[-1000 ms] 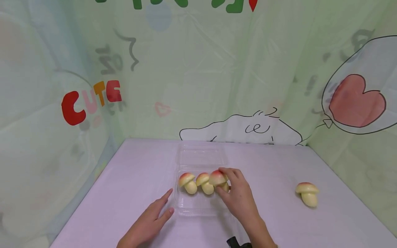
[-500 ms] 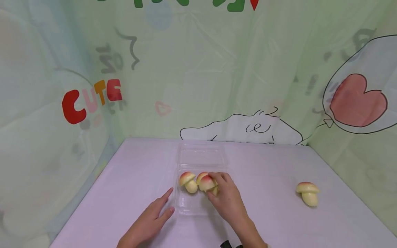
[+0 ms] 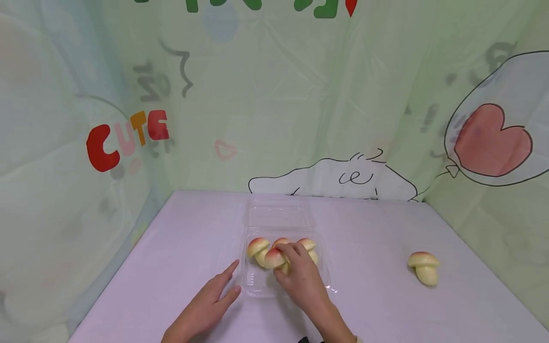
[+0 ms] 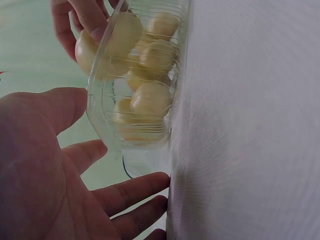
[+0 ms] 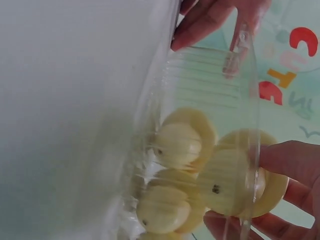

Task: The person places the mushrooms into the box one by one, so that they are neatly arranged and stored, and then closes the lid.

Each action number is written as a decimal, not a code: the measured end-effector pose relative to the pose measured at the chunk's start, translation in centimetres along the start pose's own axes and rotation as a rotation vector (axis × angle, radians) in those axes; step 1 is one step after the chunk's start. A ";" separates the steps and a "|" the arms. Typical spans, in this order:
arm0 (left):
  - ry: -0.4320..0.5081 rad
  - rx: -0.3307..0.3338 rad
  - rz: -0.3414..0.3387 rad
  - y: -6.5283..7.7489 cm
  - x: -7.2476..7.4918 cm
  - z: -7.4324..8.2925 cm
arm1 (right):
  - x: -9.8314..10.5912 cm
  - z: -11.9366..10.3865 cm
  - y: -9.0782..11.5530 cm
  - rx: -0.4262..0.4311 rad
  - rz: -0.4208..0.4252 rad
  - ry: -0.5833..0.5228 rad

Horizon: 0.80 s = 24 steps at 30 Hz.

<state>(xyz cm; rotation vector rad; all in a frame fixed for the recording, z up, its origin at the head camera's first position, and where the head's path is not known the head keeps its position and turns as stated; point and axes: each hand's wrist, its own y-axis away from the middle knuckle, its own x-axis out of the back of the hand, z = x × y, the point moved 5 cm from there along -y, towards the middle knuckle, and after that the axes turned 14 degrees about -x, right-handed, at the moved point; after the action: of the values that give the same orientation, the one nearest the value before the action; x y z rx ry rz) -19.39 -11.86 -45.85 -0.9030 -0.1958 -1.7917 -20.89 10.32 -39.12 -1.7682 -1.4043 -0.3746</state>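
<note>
A clear plastic clamshell box (image 3: pixel 257 289) stands open on the table. Along its back half lie three mushroom-shaped figures with red-tinged caps and cream stems: a left one (image 3: pixel 258 247), a middle one (image 3: pixel 281 241) partly hidden, and a right one (image 3: pixel 307 244). My right hand (image 3: pixel 305 283) pinches another toy mushroom (image 3: pixel 275 258) between thumb and fingers, over the front part of the box; in the right wrist view this held mushroom (image 5: pixel 227 175) shows through the clear wall. My left hand (image 3: pixel 208 302) has its fingers extended at the box's left side, fingertips close to the wall.
One more toy mushroom (image 3: pixel 423 267) lies by itself on the right of the table (image 3: pixel 369 305). The box's transparent lid (image 3: pixel 279 214) lies folded back behind it. Printed cloth walls (image 3: pixel 274 105) enclose the table at the back and sides.
My right hand has carried the mushroom leftward from the box's right side to in front of the middle mushroom, uncovering the right one. The left hand has stayed put.
</note>
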 end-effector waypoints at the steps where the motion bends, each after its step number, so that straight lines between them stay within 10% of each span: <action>1: 0.000 -0.001 0.001 0.0 0.0 0.0 | -0.2 0.0 0.0 -0.005 -0.010 -0.006; 24: -0.012 -0.008 -0.001 -0.1 0.0 -0.3 | -2.5 -0.3 0.1 0.018 -0.205 0.006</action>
<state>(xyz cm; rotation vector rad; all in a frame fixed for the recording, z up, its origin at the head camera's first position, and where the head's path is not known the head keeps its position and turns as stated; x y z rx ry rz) -19.63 -11.92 -46.04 -0.9198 -0.1973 -1.7897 -21.59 8.45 -40.64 -1.6120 -1.5853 -0.4736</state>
